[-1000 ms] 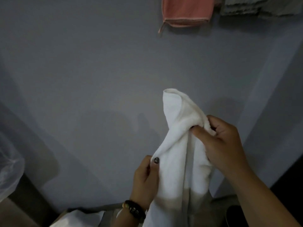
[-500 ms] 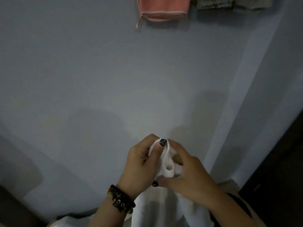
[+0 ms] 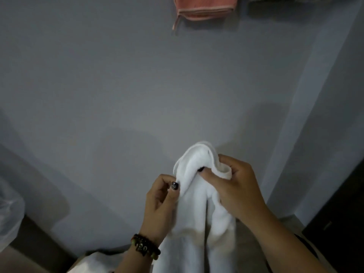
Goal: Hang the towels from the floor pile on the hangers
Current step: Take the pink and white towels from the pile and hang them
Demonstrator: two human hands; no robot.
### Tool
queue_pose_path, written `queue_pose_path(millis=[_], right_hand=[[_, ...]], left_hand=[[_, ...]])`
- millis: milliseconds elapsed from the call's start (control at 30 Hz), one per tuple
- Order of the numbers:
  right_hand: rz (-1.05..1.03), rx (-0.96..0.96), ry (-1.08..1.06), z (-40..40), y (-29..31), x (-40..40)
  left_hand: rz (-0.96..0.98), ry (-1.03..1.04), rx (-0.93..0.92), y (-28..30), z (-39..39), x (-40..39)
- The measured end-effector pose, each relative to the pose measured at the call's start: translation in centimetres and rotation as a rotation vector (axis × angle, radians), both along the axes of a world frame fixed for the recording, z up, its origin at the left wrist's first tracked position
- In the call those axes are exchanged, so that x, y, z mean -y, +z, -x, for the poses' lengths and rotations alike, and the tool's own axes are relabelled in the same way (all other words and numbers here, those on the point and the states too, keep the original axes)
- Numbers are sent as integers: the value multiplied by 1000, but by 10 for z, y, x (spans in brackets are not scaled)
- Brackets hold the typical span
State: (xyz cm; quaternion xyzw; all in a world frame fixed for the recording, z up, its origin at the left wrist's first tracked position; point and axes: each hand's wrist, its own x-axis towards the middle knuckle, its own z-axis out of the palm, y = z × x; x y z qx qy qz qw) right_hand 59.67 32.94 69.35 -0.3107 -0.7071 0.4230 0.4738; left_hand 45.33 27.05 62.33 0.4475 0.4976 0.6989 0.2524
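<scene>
A soft white terry towel (image 3: pixel 197 203) hangs lengthwise in front of a grey wall, its top edge bunched and curled over into a rounded fold, its length falling in two vertical folds with a dark crease between. A salmon-pink folded towel (image 3: pixel 204 8) hangs high above it.

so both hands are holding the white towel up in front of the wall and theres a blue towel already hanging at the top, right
Not quite: the towel hanging at the top is pink, not blue, as the head view shows. The rest holds: the left hand and right hand both hold the white towel up before the wall.
</scene>
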Motion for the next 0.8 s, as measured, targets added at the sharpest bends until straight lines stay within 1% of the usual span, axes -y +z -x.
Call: queue_pose_path(millis=[67,167,233,300,400,500,567,633,733,800], right_hand=[[-27,-26,19,-3,10,1],[-20,-54,2,-9,21,2],[-12,-54,-50,-13,24,0],[-22,-31,-112,-19,22,-5],[-66,137,-201,-30,12,-17],[-63,374,-215,-40,1,-24],[-31,505,-189,-44,-5,-21],[11,594,-107,-43,-8,-16],[26,564,109,-29,-13,-3],[-43,584,177,-15,-18,5]], left_hand=[[-11,-42,32,-4,0,3],[32,-106,3,-5,-4,5],[76,-71,-42,-4,-7,3],[90,9,-70,-1,-7,0],[64,134,-101,3,-1,-4],[40,152,-132,12,3,-4],[43,106,-177,23,-1,-4],[44,56,-258,33,-8,-6],[29,-16,-312,45,-17,-9],[1,-92,-286,53,-22,-6]])
